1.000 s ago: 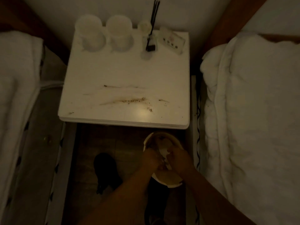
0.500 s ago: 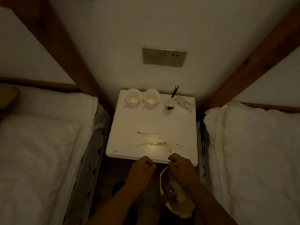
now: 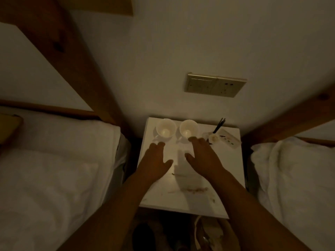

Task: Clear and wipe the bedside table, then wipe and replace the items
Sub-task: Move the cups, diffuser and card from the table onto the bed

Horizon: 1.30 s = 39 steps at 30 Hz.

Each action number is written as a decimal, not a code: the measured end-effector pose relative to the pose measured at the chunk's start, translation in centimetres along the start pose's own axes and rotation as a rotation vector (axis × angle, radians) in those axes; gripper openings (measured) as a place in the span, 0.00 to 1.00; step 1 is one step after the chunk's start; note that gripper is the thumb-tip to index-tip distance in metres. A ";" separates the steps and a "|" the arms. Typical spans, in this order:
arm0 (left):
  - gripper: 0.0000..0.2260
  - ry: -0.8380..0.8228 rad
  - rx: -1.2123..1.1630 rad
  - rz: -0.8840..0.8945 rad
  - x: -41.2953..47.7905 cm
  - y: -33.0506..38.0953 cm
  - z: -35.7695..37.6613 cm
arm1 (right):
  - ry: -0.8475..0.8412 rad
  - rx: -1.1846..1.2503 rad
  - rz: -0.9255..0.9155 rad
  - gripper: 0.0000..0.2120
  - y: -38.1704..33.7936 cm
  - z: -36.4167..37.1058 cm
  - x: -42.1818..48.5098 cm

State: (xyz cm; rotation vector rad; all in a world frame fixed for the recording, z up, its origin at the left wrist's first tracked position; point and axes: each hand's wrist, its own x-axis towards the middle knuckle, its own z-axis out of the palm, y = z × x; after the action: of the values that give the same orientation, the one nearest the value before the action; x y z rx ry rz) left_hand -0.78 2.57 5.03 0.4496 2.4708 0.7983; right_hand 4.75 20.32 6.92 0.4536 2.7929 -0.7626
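A white bedside table (image 3: 228, 171) stands against the wall between two beds, with brown smears and crumbs (image 3: 195, 190) near its front edge. At its back stand two white cups (image 3: 165, 130) (image 3: 188, 130), a small reed diffuser with dark sticks (image 3: 214, 135) and a white remote (image 3: 229, 140). My left hand (image 3: 154, 163) and my right hand (image 3: 203, 156) stretch out over the tabletop, fingers spread and empty, their tips just short of the cups.
White-sheeted beds flank the table on the left (image 3: 54, 169) and the right (image 3: 293, 178), with wooden posts behind. A switch and socket panel (image 3: 214, 85) is on the wall. A white waste bin (image 3: 208, 236) with rubbish stands on the floor below the table's front edge.
Both hands have come up from the waste bin on the floor and reached forward over the table toward the cups. The view has lifted from the floor to the wall.
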 end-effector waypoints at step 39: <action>0.40 0.605 -0.056 -0.776 -29.7 -29.7 -8.1 | -0.481 -0.166 -0.591 0.42 -34.2 24.2 -6.5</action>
State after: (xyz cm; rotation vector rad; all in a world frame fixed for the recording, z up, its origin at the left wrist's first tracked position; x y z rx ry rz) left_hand 14.55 -37.30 3.13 -0.8554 2.7849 0.7138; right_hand 1.83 -21.90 4.02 -0.5418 2.4876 -0.6211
